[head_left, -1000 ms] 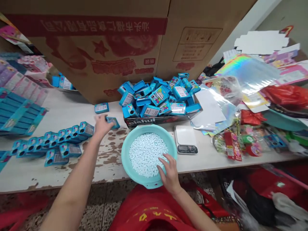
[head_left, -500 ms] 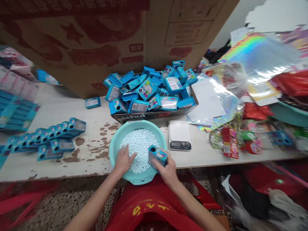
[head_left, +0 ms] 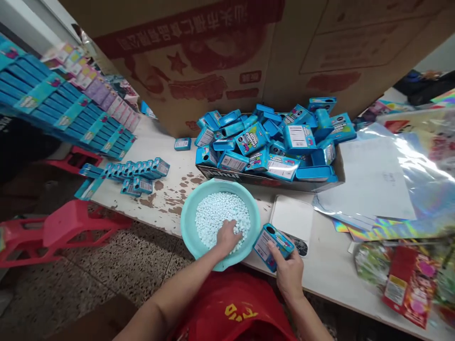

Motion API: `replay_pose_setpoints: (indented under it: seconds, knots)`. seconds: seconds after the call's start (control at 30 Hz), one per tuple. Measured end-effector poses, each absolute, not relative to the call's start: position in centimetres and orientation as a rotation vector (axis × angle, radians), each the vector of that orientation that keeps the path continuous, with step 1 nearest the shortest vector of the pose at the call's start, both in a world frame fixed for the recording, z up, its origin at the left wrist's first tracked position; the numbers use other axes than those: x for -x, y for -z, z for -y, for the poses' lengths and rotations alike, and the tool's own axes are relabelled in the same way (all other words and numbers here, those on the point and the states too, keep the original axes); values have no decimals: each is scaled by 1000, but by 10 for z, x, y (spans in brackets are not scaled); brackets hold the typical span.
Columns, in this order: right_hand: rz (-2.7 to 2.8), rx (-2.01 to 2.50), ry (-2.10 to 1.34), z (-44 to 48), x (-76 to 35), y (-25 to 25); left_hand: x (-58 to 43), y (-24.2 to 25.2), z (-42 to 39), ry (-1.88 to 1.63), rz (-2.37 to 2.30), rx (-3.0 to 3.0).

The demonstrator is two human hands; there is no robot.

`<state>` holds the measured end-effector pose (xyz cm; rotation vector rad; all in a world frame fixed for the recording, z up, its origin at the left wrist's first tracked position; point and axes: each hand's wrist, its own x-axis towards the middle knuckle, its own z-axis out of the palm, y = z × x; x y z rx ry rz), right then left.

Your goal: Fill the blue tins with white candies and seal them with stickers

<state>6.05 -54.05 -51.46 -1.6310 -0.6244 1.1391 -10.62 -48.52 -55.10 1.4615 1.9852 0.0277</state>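
My left hand (head_left: 227, 237) reaches into a turquoise plastic bowl (head_left: 190, 208) of small white candies (head_left: 216, 208). Its fingers are curled down into the candies, with the tips partly hidden among them. Between the thumb and fingers of my right hand (head_left: 289, 272) is a small blue candy box (head_left: 272, 246), tilted, with a dark round hole in its upper end. This box is just right of the bowl, above the near edge of a white kitchen scale (head_left: 291, 215), and hides part of the scale's panel.
Behind the bowl, a shallow carton (head_left: 249, 179) is heaped with blue boxes (head_left: 252, 137); a large cardboard box (head_left: 220, 61) rises behind it. Rows of small boxes (head_left: 142, 170) stand left, near stacked blue packs (head_left: 67, 109). Silvery sheets (head_left: 369, 175) and red packets (head_left: 408, 284) lie right.
The view has swung left. My right hand has carried the blue box from over the bowl to its right side, and my left hand has moved rightward within the candies.
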Motion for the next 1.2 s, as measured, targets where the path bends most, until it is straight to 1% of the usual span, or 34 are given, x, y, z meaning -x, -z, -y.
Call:
replay_pose_setpoints:
  seconds: [0.1, 0.23, 0.3, 0.4, 0.53, 0.6, 0.7, 0.9, 1.2]
  knots:
    - [646, 1651, -1074, 531, -59, 508, 126, 548, 476, -367, -1793, -1034]
    - [679, 1635, -1015, 524, -37, 498, 164, 538, 464, -693, -1339, -544]
    - [769, 1610, -1039, 521, -19, 496, 177, 536, 454, -758, -1250, -385]
    - [948, 1587, -1009, 517, 8, 500, 187, 532, 436, -759, -1250, -235]
    - [1159, 1587, -840, 509, 30, 509, 182, 505, 424, -877, -1121, -313]
    - [1238, 1566, -824, 505, 37, 510, 175, 485, 425, -991, -1053, -416]
    - [1340, 1514, -819, 501, 47, 508, 162, 465, 431, -1179, -1076, -539]
    - [1452, 1444, -820, 498, 53, 507, 156, 463, 434, -1334, -1157, -547]
    - [1481, 1355, -875, 489, 50, 510, 160, 452, 440, -1319, -1300, -526]
